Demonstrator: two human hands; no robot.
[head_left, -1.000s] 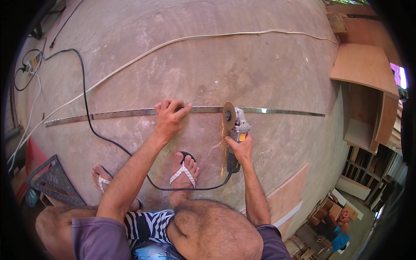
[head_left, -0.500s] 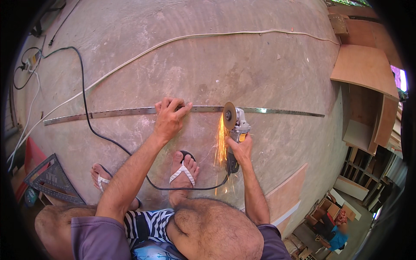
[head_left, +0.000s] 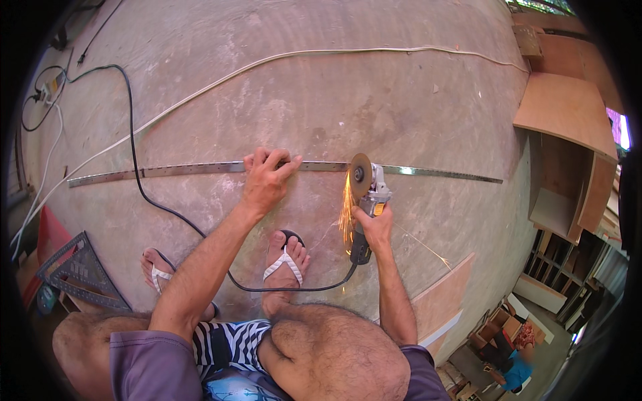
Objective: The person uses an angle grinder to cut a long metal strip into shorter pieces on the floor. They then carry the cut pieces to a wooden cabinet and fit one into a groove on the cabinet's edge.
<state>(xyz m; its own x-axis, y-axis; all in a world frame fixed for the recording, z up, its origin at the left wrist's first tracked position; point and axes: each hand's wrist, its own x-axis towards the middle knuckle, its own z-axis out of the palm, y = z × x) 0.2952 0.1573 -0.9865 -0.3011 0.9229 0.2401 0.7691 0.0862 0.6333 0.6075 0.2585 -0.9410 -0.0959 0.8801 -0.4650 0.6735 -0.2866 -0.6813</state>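
"Strip (head_left: 321, 166) first: where does it lie?"

"On the floor (head_left: 414, 100), running left to right just beyond the feet. Thin, shiny metal, with small dark marks along it."

"And the left hand (head_left: 265, 180)?"

"Set down on the strip, left of the disc (head_left: 361, 176), fingers bent over the metal. I can't tell from here whether they pinch it or only press; the tips are hidden."

"The right hand (head_left: 377, 228)?"

"Closed firmly round the grinder (head_left: 380, 195), thumb along its left side. The tool's head points away from the person, and the disc stands on edge at the strip, right of its middle."

"Plenty of sparks (head_left: 347, 217)."

"Orange ones, streaming off the disc's left edge, back toward the person, just beside the right hand."

"Where does the cord (head_left: 175, 212) run?"

"Out of the grinder's near end, looping by the right sandal (head_left: 288, 264), then left and across the strip, off toward the far left."

"What else is about?"

"A black set square (head_left: 81, 267) near the left foot, a plywood panel (head_left: 445, 287) beside the right forearm, a white cable (head_left: 348, 51) beyond the strip. Over at the lower right, well apart, another person (head_left: 518, 369) in blue."
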